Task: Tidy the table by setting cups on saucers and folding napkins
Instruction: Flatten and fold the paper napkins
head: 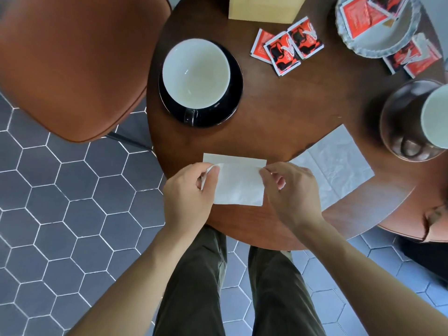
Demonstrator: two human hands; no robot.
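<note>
Both hands pinch the napkin (238,183) at the near worktop (278,122) edge: left hand (191,190) on its left corner, right hand (289,187) on its right. Risks: uneven pull skews the fold; thin tissue may tear or slide off the edge.

The round wooden surface (278,112) carries a black saucer (232,93), two white napkins (238,185) (337,166), red sachets (288,49), a glass plate (378,42) and a yellow box (264,7).

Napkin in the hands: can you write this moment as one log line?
step: folding napkin | left hand: pinching left edge | right hand: pinching right edge | second napkin: flat, unfolded | cup: on saucer
</note>
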